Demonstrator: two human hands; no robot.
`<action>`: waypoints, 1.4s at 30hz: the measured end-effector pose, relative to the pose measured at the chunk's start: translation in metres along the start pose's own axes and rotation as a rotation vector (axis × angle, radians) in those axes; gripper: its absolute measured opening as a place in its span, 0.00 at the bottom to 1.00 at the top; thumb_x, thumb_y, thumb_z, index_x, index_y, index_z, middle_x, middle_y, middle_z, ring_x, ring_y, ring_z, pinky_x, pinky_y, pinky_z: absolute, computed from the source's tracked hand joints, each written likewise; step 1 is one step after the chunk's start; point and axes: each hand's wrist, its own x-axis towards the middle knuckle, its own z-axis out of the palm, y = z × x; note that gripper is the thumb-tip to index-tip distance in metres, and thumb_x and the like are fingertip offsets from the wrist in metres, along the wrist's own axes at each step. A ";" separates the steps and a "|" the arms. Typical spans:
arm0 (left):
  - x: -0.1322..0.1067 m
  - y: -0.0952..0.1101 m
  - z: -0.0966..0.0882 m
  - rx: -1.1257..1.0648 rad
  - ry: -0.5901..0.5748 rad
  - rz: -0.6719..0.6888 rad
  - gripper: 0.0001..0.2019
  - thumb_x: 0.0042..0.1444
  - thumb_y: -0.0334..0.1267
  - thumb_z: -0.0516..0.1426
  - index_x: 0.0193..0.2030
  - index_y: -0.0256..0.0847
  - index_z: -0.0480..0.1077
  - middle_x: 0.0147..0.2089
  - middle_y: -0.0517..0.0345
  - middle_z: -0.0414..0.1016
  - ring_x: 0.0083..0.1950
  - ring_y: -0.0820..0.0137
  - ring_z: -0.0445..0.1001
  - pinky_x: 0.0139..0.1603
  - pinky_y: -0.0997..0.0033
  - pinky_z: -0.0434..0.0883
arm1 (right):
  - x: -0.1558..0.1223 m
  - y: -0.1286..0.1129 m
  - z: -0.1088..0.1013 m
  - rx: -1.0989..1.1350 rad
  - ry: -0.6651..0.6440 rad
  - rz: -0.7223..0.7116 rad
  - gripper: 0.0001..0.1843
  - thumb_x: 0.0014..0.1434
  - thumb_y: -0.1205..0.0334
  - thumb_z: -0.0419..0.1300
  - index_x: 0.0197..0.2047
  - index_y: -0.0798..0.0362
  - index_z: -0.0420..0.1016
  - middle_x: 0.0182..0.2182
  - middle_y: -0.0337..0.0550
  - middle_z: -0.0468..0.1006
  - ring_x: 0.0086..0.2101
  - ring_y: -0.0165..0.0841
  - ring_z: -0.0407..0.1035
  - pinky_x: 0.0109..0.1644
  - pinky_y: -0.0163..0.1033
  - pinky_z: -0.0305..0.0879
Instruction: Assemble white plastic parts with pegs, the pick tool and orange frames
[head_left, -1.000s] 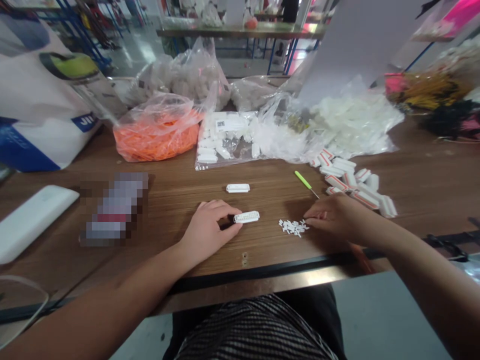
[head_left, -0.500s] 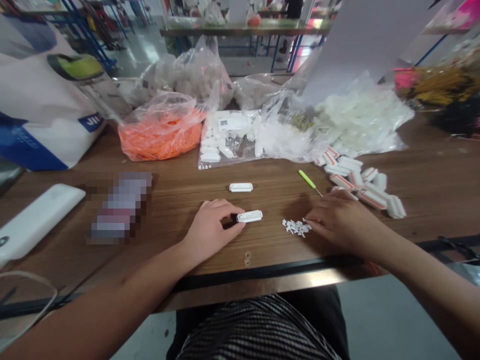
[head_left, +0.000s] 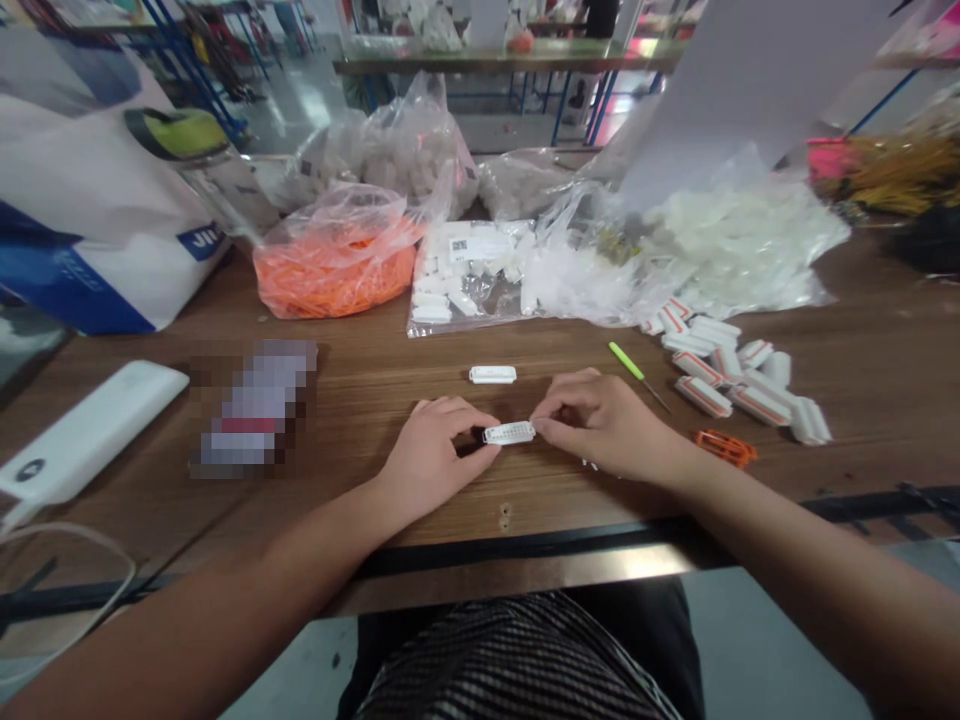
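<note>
My left hand (head_left: 439, 453) grips a white multi-pin plastic connector (head_left: 509, 433) by its left end. My right hand (head_left: 604, 422) has come in from the right, its fingertips pinched against the connector's right end. Whether they also hold a tiny piece is hidden. Under that hand lies a small pile of white plastic bits (head_left: 592, 465), almost fully covered. A second white connector (head_left: 493, 375) sits just above my hands on the wooden table (head_left: 360, 350). To the right lie a green-handled pick (head_left: 636, 375) and an orange plastic part (head_left: 725, 448).
White connectors with orange stripes (head_left: 724, 375) lie grouped at right. Behind them are plastic bags of orange parts (head_left: 335, 270) and white parts (head_left: 469, 275). A white power bank (head_left: 94, 430) and a pixelated object (head_left: 255, 410) lie at left. The table's front edge runs below my wrists.
My right hand has moved left from the small white bits to the connector's right end. An orange part now shows at right. The view has shifted slightly.
</note>
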 end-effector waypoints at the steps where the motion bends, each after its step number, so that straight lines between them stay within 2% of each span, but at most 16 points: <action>1: 0.000 0.000 0.000 -0.002 0.000 0.001 0.05 0.55 0.36 0.61 0.39 0.46 0.76 0.36 0.62 0.79 0.39 0.66 0.74 0.43 0.62 0.62 | 0.004 0.001 0.005 -0.001 -0.010 -0.019 0.08 0.56 0.66 0.60 0.27 0.53 0.79 0.21 0.37 0.73 0.23 0.26 0.64 0.31 0.36 0.60; 4: 0.000 0.000 0.001 -0.001 0.004 0.005 0.05 0.55 0.36 0.61 0.39 0.46 0.76 0.36 0.62 0.79 0.40 0.66 0.74 0.43 0.62 0.62 | 0.009 0.005 0.014 -0.017 -0.016 -0.074 0.08 0.56 0.67 0.60 0.28 0.54 0.80 0.20 0.35 0.71 0.22 0.25 0.62 0.32 0.35 0.59; 14: 0.001 0.001 0.001 -0.003 0.001 -0.002 0.05 0.55 0.36 0.61 0.39 0.46 0.76 0.37 0.62 0.80 0.40 0.66 0.75 0.43 0.61 0.62 | 0.007 0.011 0.019 -0.048 0.026 -0.139 0.07 0.56 0.66 0.60 0.28 0.52 0.79 0.20 0.34 0.72 0.24 0.26 0.65 0.38 0.40 0.59; 17: 0.001 0.000 0.001 0.006 0.000 0.003 0.05 0.55 0.36 0.61 0.39 0.47 0.76 0.38 0.61 0.80 0.41 0.66 0.75 0.43 0.61 0.62 | 0.007 0.013 0.022 -0.050 0.039 -0.129 0.07 0.56 0.65 0.61 0.28 0.51 0.79 0.21 0.34 0.72 0.24 0.26 0.64 0.40 0.41 0.59; 24: 0.001 0.000 0.001 0.013 -0.002 0.007 0.05 0.55 0.37 0.61 0.39 0.46 0.76 0.37 0.61 0.80 0.39 0.66 0.75 0.42 0.62 0.62 | 0.005 0.018 0.026 0.055 0.045 -0.079 0.07 0.55 0.67 0.61 0.27 0.52 0.79 0.20 0.34 0.71 0.23 0.26 0.63 0.35 0.38 0.58; 29: 0.001 0.001 0.000 0.015 -0.001 0.004 0.04 0.56 0.37 0.61 0.38 0.46 0.76 0.37 0.61 0.80 0.40 0.66 0.75 0.42 0.62 0.62 | 0.006 0.015 0.022 -0.042 0.054 -0.125 0.07 0.56 0.65 0.61 0.27 0.52 0.78 0.22 0.34 0.72 0.24 0.26 0.64 0.40 0.41 0.57; 36: 0.001 0.001 0.001 0.013 -0.006 -0.020 0.05 0.55 0.36 0.61 0.38 0.47 0.76 0.37 0.62 0.80 0.40 0.66 0.74 0.44 0.61 0.61 | 0.010 -0.005 0.005 -0.387 -0.115 -0.234 0.10 0.58 0.67 0.56 0.30 0.53 0.80 0.25 0.41 0.76 0.29 0.32 0.67 0.43 0.44 0.54; 42: 0.001 0.001 0.001 0.002 -0.003 -0.018 0.05 0.55 0.35 0.61 0.38 0.47 0.76 0.37 0.63 0.79 0.40 0.66 0.74 0.43 0.62 0.61 | 0.004 -0.008 0.005 -0.477 -0.051 -0.296 0.10 0.57 0.66 0.56 0.35 0.53 0.80 0.26 0.42 0.78 0.30 0.35 0.68 0.45 0.45 0.55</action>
